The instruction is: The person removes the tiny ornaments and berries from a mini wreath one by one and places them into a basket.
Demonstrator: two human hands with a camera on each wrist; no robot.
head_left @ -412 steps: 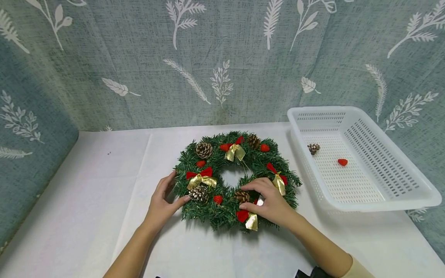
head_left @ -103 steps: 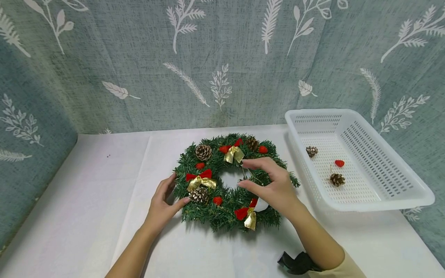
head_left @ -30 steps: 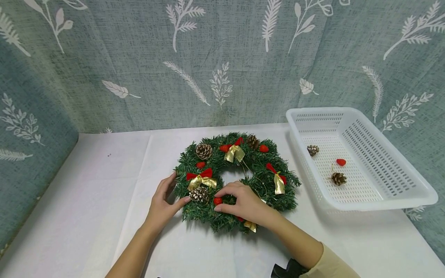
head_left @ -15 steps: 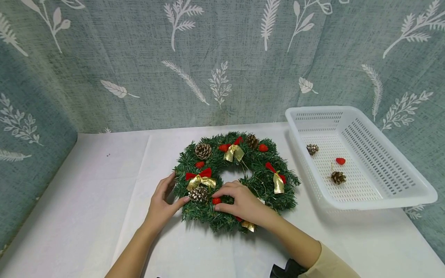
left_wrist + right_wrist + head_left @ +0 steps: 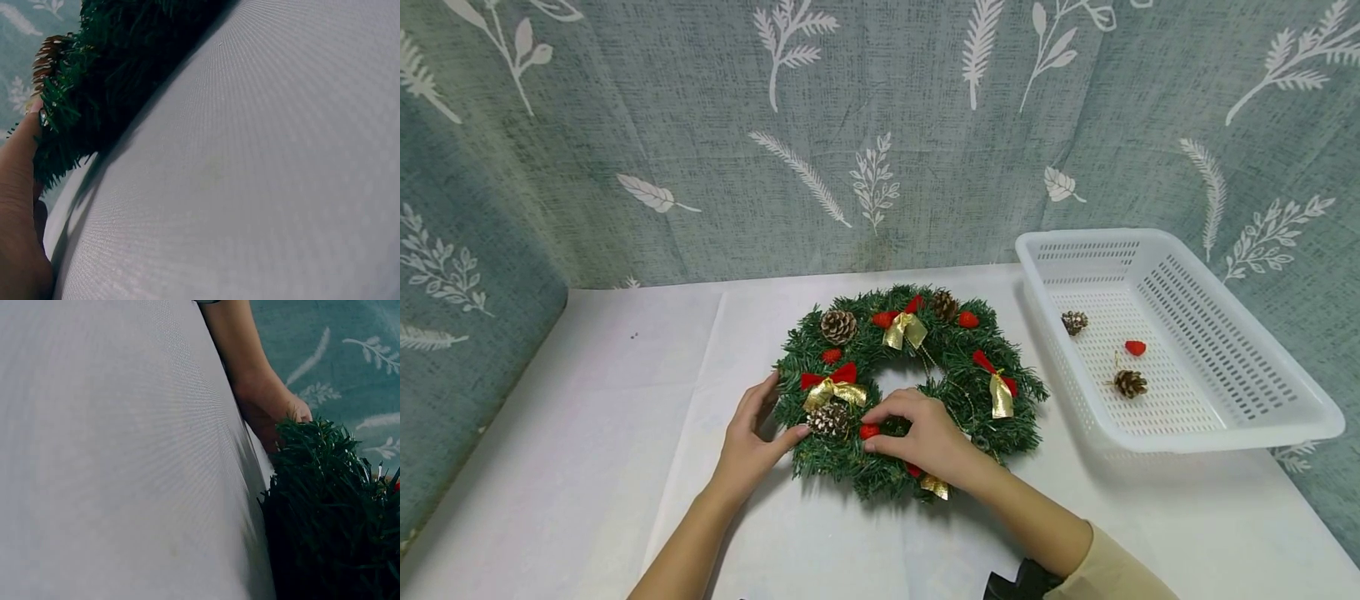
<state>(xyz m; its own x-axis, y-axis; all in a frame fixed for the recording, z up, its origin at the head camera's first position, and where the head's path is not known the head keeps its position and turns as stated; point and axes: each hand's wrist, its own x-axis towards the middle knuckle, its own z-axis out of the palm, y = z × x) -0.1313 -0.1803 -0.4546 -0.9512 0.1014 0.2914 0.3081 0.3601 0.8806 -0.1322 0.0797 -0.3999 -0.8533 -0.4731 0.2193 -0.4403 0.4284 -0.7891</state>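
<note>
A green wreath (image 5: 857, 475) with bows, pine cones and red berries lies flat on the white-covered table. My left hand (image 5: 748, 437) grips its left edge, thumb on top beside a white-tipped pine cone (image 5: 828, 419). In the left wrist view the thumb (image 5: 22, 144) reaches up near the cone. At the wreath's lower middle, my right hand (image 5: 925, 437) pinches a red artificial berry (image 5: 868, 431) between thumb and fingertips. The berry still sits among the greenery; its stem is hidden. The right wrist view shows mostly greenery (image 5: 325, 506) and the left hand (image 5: 269, 397) beyond.
A white perforated basket (image 5: 1225, 442) stands at the right. Two pine cones, one of them brown (image 5: 1130, 383), and a red berry (image 5: 1135, 347) lie in it. A patterned curtain (image 5: 700, 125) hangs behind and at the sides.
A brown pine cone has gone from the wreath's lower right, and one now lies in the basket. My right hand has moved left to the red berry. My left hand has stayed.
</note>
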